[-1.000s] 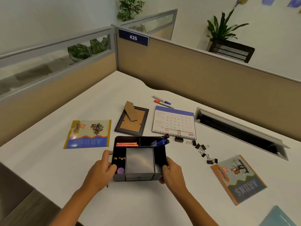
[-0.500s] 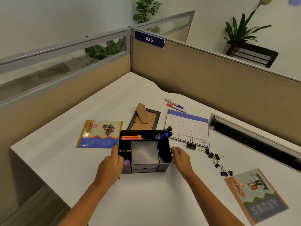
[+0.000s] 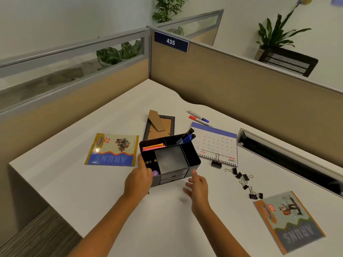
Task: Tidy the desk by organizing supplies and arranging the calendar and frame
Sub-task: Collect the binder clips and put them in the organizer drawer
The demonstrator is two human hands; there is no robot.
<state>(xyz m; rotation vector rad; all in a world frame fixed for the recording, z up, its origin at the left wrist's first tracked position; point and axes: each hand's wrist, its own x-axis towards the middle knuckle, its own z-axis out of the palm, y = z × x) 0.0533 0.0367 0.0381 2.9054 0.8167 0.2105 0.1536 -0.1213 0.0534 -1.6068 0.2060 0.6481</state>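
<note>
Black and boxy, the organizer [image 3: 169, 160] sits on the white counter [image 3: 111, 201], between the blue booklet [image 3: 112, 150] and the calendar [image 3: 216, 145]. A moment ago both hands gripped it. Now the right hand [image 3: 197, 184] has let go and hangs spread just beside it, while the left hand [image 3: 139, 178] presses its side. It looks put down, so the loose clips [image 3: 245, 182] may come next. Pens and pink strips poke out of it.

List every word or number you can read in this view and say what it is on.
"435": the blue sign on the partition.
"JUNE" and "2026": the calendar, upside down to the camera.
"ARUNS": the left booklet, upside down.
"ARUNS": the right booklet, upside down.
Too small or blurred: the calendar's date numbers, the booklets' logos, the print on the blue marker.
</note>
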